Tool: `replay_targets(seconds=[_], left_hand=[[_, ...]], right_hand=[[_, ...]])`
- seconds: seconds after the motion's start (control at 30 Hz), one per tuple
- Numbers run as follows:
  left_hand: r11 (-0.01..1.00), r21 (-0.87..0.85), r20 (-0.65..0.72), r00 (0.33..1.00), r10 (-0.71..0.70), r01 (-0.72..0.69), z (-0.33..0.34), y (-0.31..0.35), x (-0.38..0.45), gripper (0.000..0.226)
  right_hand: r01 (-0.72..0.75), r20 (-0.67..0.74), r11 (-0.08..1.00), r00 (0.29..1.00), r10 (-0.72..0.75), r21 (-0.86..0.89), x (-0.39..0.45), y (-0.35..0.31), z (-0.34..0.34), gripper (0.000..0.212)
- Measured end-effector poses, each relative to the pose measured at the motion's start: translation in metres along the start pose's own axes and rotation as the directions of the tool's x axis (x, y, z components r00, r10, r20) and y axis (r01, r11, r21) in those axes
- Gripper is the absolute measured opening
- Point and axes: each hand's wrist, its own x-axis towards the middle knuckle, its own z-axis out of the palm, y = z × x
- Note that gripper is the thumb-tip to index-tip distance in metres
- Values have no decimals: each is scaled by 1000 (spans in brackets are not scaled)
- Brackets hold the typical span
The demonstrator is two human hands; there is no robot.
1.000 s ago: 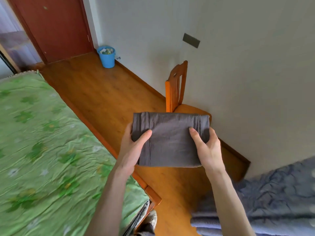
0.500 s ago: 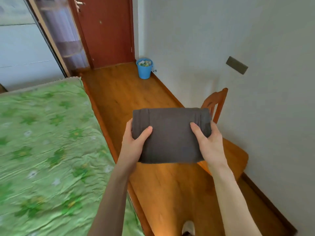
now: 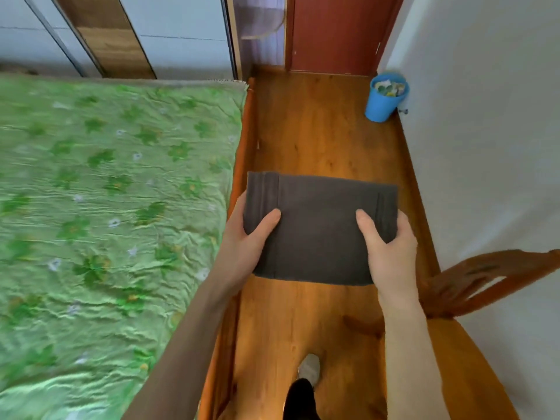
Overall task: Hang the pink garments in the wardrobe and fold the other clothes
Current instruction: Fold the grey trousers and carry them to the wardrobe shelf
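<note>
A soft dark-grey garment [image 3: 321, 228], folded into a flat rectangle, is gripped at each end by the left hand [image 3: 247, 237] and right hand [image 3: 391, 253], above the wooden floor [image 3: 318, 140] beside the bed [image 3: 106, 192]. Paper scraps are held in a blue bucket [image 3: 383, 100].

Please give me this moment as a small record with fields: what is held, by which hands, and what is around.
held item: folded dark grey garment, flat, above the wooden floor
left hand: grips its left edge, thumb on top
right hand: grips its right edge, thumb on top
left side: bed with green floral cover
right side: wooden chair by the wall
far end: blue bin, red-brown door
</note>
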Motion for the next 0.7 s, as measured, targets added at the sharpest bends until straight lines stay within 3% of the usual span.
replay_targets(seconds=[0.3, 0.43, 0.7], left_hand=[[998, -61, -128, 991, 26, -34, 57, 39, 41, 47], [993, -92, -189, 981, 52, -70, 55, 57, 63, 35], [988, -122, -215, 974, 63, -91, 41, 77, 154, 35]], right_hand=[[78, 125, 997, 989, -80, 16, 97, -33, -26, 59], [125, 189, 990, 973, -134, 59, 126, -54, -11, 57], [144, 244, 985, 956, -164, 97, 207, -86, 45, 52]])
